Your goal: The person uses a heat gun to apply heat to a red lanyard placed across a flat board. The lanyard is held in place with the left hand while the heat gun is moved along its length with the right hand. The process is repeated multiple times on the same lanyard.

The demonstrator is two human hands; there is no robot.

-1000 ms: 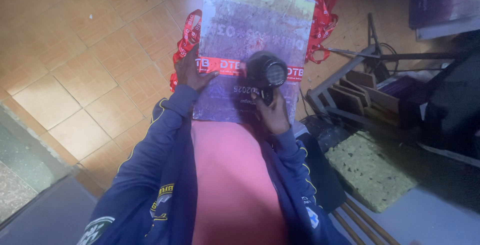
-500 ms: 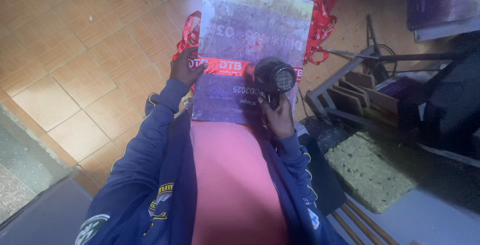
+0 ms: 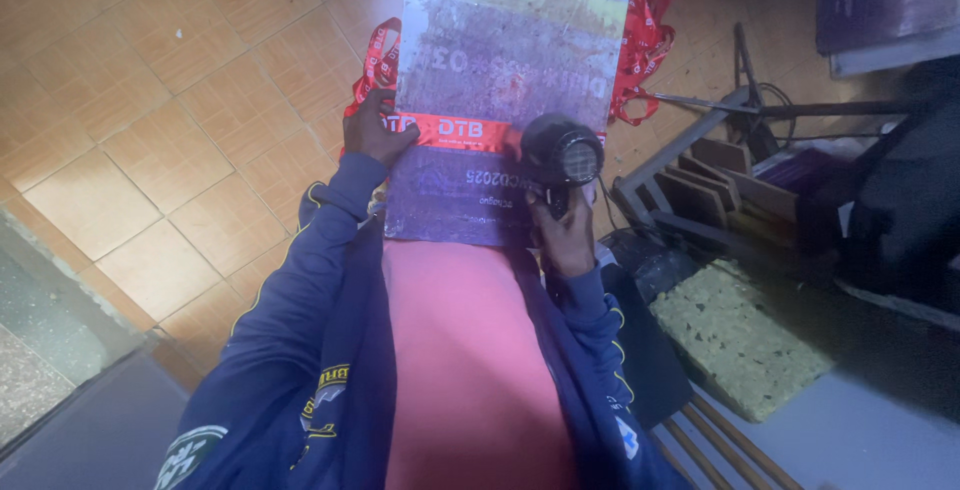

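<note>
Left hand (image 3: 372,130) lies flat, fingers spread, pinning the left end of a red printed lanyard strip (image 3: 455,132) onto a large film-covered board (image 3: 505,100). The board rests on the person's lap, its near edge at the red shirt (image 3: 460,350), its far edge out over the tiled floor (image 3: 170,100).

Right hand (image 3: 565,235) is closed round the handle of a black heat gun, or possibly a hair dryer (image 3: 562,155). The view is too dim to say which. Its rear grille faces the camera and the nozzle points down at the right end of the strip, close to or touching it.

Doing this step well, as a judgement:
- Keep the strip taut and straight under the left palm, so it sets flat across the board.
- Sweep the nozzle along the strip instead of dwelling; the film looks thin and would likely warp.
- Keep left fingertips clear of the hot air as the tool travels left.

Pose: both forearms in blue jacket sleeves extend forward over the lap. Left wrist is roughly straight with the palm down. Right wrist is cocked, the tool body upright above the knuckles.

More red lanyards (image 3: 640,20) lie bunched at the board's far right corner. A rack of wooden plaques (image 3: 715,185) stands on the right.
</note>
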